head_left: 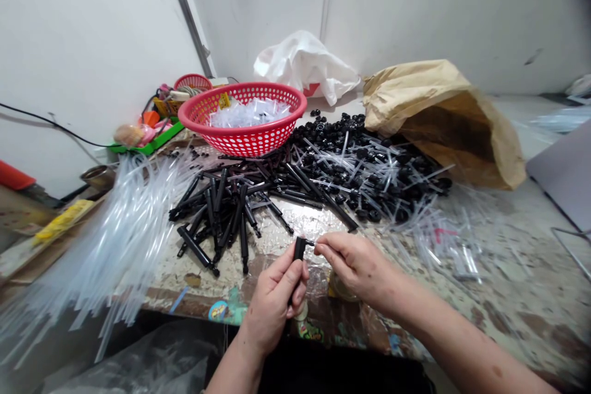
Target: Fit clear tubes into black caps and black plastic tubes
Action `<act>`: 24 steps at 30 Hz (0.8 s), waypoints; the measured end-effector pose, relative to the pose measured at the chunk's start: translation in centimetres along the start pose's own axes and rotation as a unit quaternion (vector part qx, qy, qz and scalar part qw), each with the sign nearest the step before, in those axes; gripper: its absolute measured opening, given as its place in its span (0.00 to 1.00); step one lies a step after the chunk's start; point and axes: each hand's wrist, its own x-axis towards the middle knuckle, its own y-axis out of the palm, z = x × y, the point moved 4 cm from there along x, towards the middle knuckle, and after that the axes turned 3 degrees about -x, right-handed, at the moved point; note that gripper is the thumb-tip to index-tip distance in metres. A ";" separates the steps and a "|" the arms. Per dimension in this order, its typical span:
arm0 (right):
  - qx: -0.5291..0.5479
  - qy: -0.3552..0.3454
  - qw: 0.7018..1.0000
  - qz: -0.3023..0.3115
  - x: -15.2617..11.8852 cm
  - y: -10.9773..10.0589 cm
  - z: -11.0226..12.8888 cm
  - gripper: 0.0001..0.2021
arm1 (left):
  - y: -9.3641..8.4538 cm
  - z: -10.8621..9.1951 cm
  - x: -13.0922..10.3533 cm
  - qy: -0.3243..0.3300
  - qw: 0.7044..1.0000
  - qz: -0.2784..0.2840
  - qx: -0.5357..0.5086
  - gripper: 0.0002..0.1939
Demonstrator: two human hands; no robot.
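Near the table's front edge, my left hand (274,298) is wrapped round a black plastic tube (300,249), whose end sticks up above the thumb. The fingertips of my right hand (357,266) are closed in a pinch on a small thin piece (309,242) that reaches the tube's upper end. Part of that piece is hidden by the fingers, and I cannot tell its kind. Just beyond my left hand lies a loose pile of similar black tubes (221,212). Behind my right hand spreads a heap of black caps (364,188) mixed with short clear straws (388,166).
A red perforated basket (244,134) holds small clear plastic pieces. Long clear tubes (124,221) hang over the left front edge. An open brown paper bag (425,89) lies behind the heap, and clear plastic tubes (466,258) lie at right. A green tray (159,138) stands back left.
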 end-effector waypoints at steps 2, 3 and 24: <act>-0.010 -0.004 1.000 0.000 -0.1 0.2 -0.1 0.13 | 0.1 0.1 0.0 -0.012 1.000 0.015 -0.010 0.15; -0.015 -0.005 1.000 0.001 -0.1 0.3 -0.2 0.13 | 0.2 0.1 0.0 -0.018 1.000 0.022 -0.014 0.15; -0.327 0.069 0.938 0.095 8.9 4.3 -6.7 0.12 | -7.9 -12.5 5.4 0.315 0.760 -0.291 0.488 0.23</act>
